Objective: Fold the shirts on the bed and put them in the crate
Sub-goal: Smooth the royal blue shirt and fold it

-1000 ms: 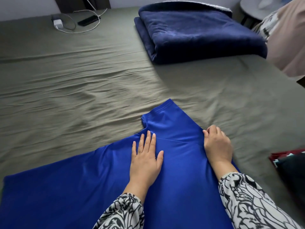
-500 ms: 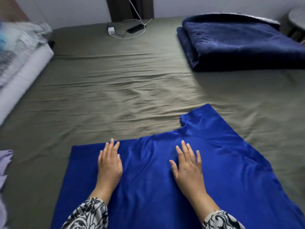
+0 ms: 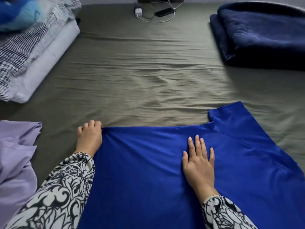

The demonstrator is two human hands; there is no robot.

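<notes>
A bright blue shirt [image 3: 148, 171] lies spread on the olive bed sheet [image 3: 140, 71], its short sleeve [image 3: 231, 116] pointing to the far right. My left hand [image 3: 90, 138] has its fingers curled round the shirt's far left corner at the hem. Flat on the cloth near the middle, fingers straight, lies my right hand [image 3: 198, 161]. A crumpled lilac garment [image 3: 16, 159] sits at the left edge of the bed. No crate is in view.
A folded dark blue blanket [image 3: 264, 33] lies at the far right. Stacked pillows and striped bedding [image 3: 31, 47] fill the far left. A white charger with cable and a dark device [image 3: 153, 13] rest at the head of the bed.
My view has swung left. My left hand slid from flat on the shirt to its far left corner and curled round the edge. My right hand stays flat on the cloth.
</notes>
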